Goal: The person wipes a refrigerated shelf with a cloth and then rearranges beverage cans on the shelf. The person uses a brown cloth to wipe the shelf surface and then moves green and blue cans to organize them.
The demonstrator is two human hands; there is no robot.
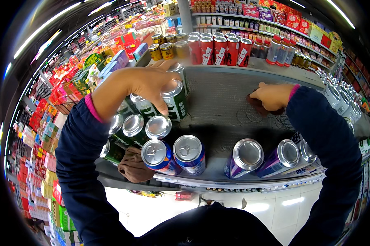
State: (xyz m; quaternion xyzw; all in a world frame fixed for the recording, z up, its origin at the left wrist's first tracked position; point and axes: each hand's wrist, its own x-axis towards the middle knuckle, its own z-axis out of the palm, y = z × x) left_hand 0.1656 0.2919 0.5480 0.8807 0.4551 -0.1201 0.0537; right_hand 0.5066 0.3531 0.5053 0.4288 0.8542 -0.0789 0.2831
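Observation:
My left hand point(151, 81) grips a green and white drink can point(178, 106), its thumb along the can's near left side. The hand's far fingers reach over another silver-lidded can point(181, 72) behind it; their exact contact is hidden. More green cans point(158, 126) stand below and left of this hand. On the right, my right hand point(270, 96) presses a dark brown cloth point(257, 104) onto the grey shelf surface point(215, 92), which shows wet-looking streaks and ring marks.
Blue cans point(188, 150) and purple cans point(248, 156) line the near edge, with a crumpled brown cloth point(135, 166) beside them. Red cans point(226, 50), gold cans point(167, 50) and red-capped bottles point(278, 52) stand on the raised ledge behind. Silver-lidded cans point(340, 95) crowd the right.

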